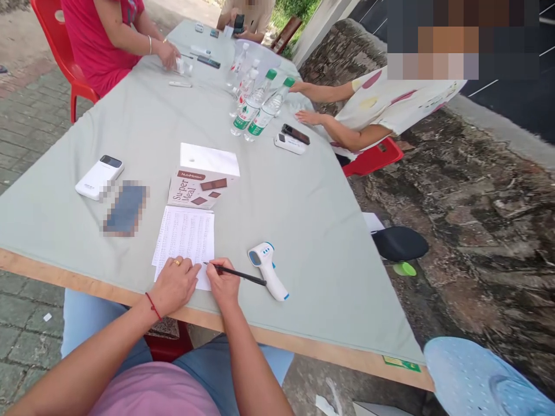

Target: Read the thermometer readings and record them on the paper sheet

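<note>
My left hand (pixel 176 283), a ring on one finger and a red cord at the wrist, lies open and flat on the lower part of some printed sheets of paper (pixel 186 231). In my right hand (pixel 224 286) is a black pen (pixel 245 274), its tip at the sheets' right side and its barrel slanting to the right. Columns of small print cover the top sheet, too small to read. A white handheld infrared thermometer (pixel 269 271) lies just right of the pen. Directly beyond the sheets stands a white and brown "Super Meal" box (pixel 203 176).
A white power bank (pixel 99 176) and a blurred dark flat object (pixel 125 209) lie to the left. Water bottles (pixel 260 110) stand mid-table, beside a phone (pixel 295 134) and another power bank (pixel 289 144). Other people sit around the table (pixel 329 260). A blue hat (pixel 481 370) is at the near right corner.
</note>
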`<state>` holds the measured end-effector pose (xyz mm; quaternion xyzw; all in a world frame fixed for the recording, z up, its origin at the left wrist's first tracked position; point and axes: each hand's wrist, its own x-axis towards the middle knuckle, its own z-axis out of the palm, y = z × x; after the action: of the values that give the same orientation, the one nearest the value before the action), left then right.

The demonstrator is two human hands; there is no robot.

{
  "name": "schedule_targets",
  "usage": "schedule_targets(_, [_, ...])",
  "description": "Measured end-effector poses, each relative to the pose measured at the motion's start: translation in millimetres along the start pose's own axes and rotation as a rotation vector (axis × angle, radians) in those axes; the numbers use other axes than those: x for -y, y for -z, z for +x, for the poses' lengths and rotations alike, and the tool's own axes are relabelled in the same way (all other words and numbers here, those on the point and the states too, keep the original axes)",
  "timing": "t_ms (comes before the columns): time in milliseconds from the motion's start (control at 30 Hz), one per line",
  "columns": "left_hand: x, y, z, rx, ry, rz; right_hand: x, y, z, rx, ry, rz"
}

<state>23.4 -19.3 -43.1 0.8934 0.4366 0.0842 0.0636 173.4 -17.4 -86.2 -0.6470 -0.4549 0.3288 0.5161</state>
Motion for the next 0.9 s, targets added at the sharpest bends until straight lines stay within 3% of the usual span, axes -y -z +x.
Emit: schedule_targets(900, [0.8,0.0,0.5,0.001,-0.002,-0.02,2.6,1.3,1.0,0.062,0.039,-0.051])
